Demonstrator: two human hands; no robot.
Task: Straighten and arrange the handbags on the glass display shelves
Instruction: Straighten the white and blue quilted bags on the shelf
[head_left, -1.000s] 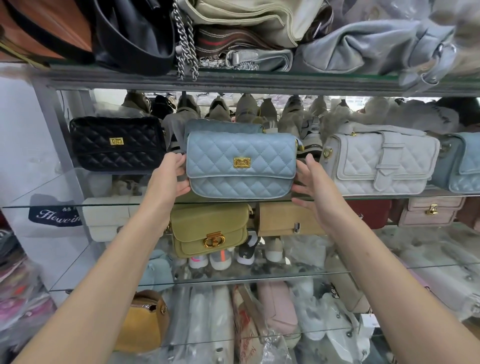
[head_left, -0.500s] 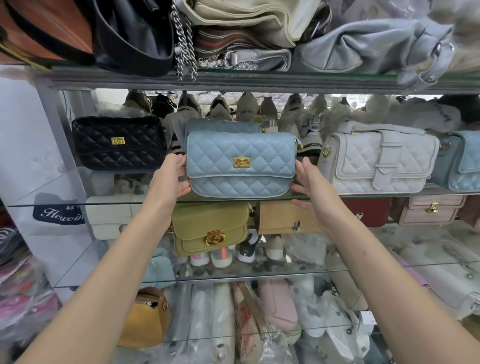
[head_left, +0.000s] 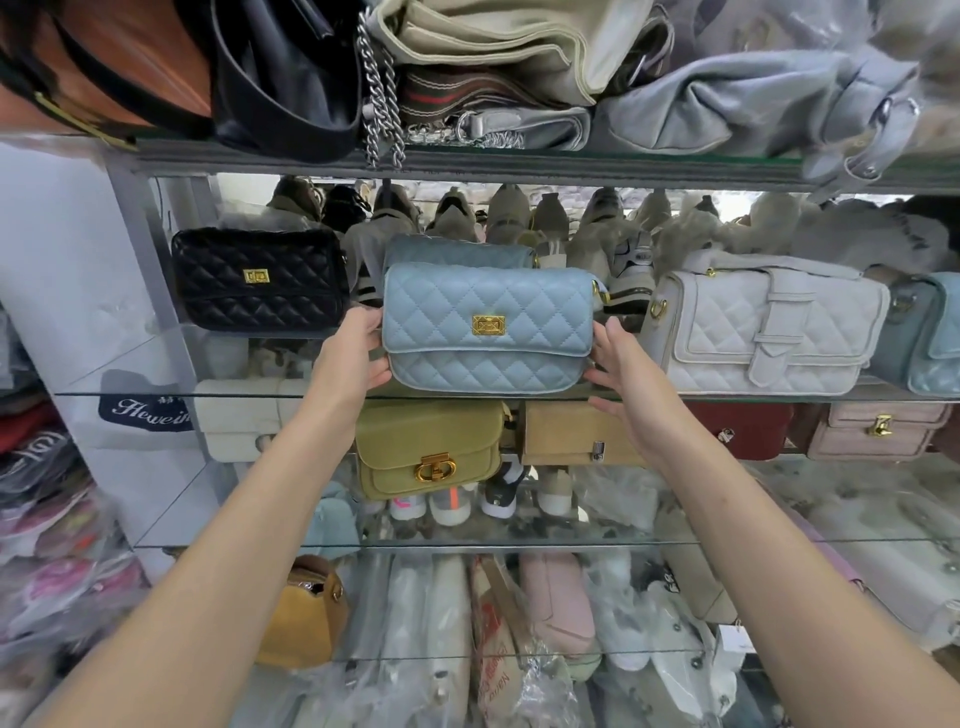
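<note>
Fingers (head_left: 365, 320) of the left hand (head_left: 349, 364) curl round the left end of the light blue quilted handbag (head_left: 488, 332), thumb on its lower front corner. The right hand (head_left: 626, 384) has straight, slightly spread fingers (head_left: 613, 335) pressed against the right end. The handbag is upright at the near edge of the middle glass shelf (head_left: 156, 396), between a black quilted bag (head_left: 260, 283) on the left and a pale grey quilted bag (head_left: 763, 338) on the right, with a second blue bag (head_left: 457, 252) just behind.
</note>
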